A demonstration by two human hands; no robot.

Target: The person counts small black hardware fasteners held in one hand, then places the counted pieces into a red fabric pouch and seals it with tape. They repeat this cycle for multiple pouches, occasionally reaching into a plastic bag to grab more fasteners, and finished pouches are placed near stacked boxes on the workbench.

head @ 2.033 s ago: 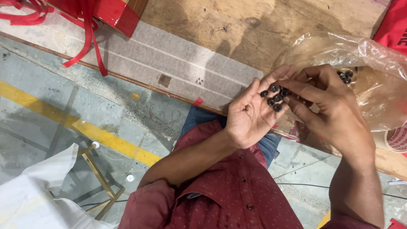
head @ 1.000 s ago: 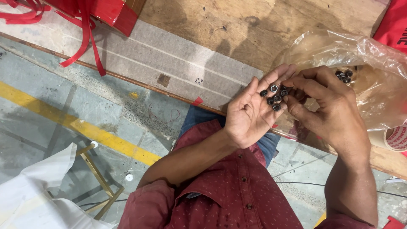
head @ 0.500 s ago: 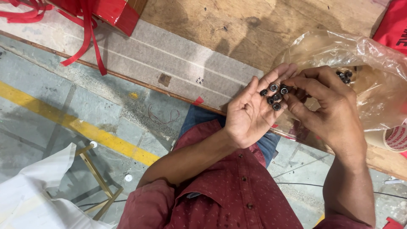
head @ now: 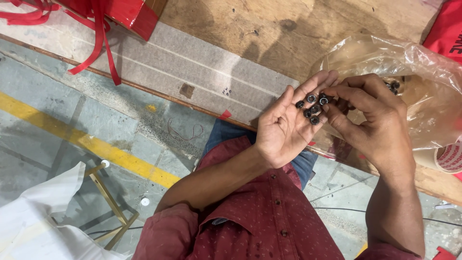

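Note:
My left hand [head: 285,126] lies palm up at the edge of the wooden table [head: 269,33], with several small black metal nuts [head: 312,107] resting on its fingers. My right hand [head: 373,123] is curled over them, its fingertips touching the nuts on the left fingers. Behind both hands lies a clear plastic bag [head: 423,82] with a few more black nuts [head: 392,85] inside.
Red strapping and a red box [head: 115,14] sit at the table's far left. A tape roll [head: 445,156] lies at the right edge. Below are a concrete floor with a yellow line [head: 86,144], a white sheet [head: 43,221] and a thin metal frame [head: 108,200].
My right fingers have shifted slightly among the nuts on the left palm. The left hand has stayed in place.

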